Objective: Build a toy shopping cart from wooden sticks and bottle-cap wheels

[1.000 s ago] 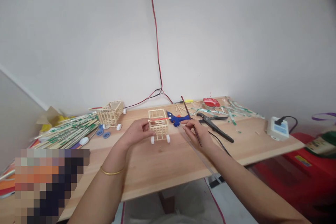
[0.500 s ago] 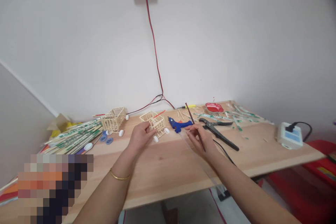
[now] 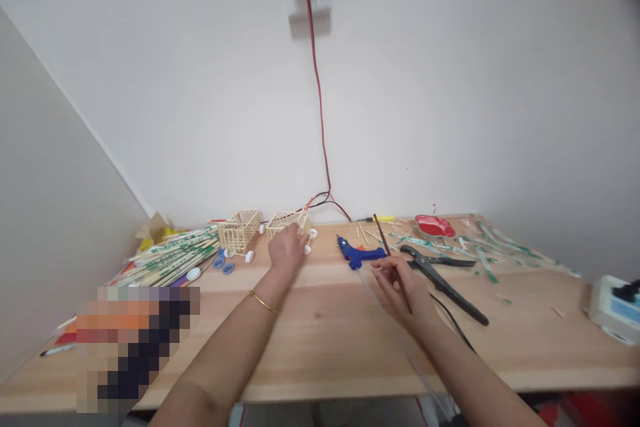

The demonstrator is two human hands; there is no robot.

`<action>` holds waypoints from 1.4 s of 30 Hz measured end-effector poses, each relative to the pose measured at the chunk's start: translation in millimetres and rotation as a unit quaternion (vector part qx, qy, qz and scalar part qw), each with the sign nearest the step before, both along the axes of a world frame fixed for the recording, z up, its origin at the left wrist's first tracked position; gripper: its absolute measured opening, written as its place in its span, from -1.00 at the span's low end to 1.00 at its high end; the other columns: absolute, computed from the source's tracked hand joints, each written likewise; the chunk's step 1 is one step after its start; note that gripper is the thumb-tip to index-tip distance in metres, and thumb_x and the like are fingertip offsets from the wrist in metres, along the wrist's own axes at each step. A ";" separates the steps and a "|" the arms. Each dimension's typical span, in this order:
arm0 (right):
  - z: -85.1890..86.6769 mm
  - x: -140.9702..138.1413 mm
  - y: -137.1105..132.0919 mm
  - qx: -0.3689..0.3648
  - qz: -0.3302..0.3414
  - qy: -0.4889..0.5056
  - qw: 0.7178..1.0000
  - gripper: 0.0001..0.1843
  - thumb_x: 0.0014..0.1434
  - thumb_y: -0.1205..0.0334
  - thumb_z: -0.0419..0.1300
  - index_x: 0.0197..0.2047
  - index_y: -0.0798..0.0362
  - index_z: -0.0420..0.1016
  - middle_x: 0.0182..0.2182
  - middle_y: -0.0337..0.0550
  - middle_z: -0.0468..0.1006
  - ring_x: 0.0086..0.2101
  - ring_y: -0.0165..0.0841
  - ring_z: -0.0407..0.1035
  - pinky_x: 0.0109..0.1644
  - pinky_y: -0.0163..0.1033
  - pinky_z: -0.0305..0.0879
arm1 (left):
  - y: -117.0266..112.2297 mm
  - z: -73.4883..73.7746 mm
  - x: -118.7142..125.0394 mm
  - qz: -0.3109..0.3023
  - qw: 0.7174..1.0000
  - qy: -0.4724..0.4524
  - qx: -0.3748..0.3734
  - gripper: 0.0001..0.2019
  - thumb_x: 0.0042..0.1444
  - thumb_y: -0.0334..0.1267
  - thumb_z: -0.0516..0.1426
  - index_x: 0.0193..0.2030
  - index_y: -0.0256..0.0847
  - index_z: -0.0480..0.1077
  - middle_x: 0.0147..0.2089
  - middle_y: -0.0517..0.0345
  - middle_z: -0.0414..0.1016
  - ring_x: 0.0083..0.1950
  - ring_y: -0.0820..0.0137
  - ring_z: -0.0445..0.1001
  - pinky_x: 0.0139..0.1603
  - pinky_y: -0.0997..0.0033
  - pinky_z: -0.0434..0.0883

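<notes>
My left hand (image 3: 287, 245) is closed on the near right corner of a small stick cart (image 3: 278, 220) with white wheels. The hand covers part of the cart, and a red-painted bar rises from its far right side. In my right hand (image 3: 400, 285) a thin dark-red paintbrush (image 3: 383, 235) is pinched, its upper end tilted left. Just left of the right hand lies a blue glue gun (image 3: 367, 254). A second stick cart (image 3: 239, 233) stands to the left of the first. Farther back on the right is a shallow dish of red paint (image 3: 435, 226).
Black long-handled cutters (image 3: 450, 293) lie right of the right hand. Bundled sticks (image 3: 170, 260) and blue wheels (image 3: 229, 269) are at left. Green-printed wrapper strips (image 3: 485, 263) litter the back right. A white power strip (image 3: 617, 310) sits at the right edge.
My left hand and the cart have moved back toward the wall, and the cart has turned. The brush stays in my right hand. The camera view has shifted.
</notes>
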State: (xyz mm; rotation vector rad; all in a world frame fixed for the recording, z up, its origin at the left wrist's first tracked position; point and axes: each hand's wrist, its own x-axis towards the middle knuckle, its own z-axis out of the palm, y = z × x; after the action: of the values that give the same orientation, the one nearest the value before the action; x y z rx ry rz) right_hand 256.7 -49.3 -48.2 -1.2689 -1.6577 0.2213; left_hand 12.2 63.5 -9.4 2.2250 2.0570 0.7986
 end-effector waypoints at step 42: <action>-23.6 7.3 9.0 -0.014 -0.021 0.001 1.000 -0.79 0.26 0.13 0.05 -0.07 -0.01 0.33 -0.29 -0.11 0.52 -0.34 -0.35 0.46 -0.29 -0.29 0.39 | 3.5 11.4 -166.8 -0.036 0.886 -0.462 -0.017 -0.56 -0.35 -0.05 0.35 -0.33 -0.27 0.47 -0.47 0.16 0.51 -0.45 0.38 0.44 -0.42 0.43 0.36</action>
State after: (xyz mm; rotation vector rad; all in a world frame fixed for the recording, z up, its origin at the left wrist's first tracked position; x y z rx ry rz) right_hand 264.1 -40.3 -71.7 -1.3229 -1.6287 0.2206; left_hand -154.6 67.0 2.0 1.4005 1.4632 1.4209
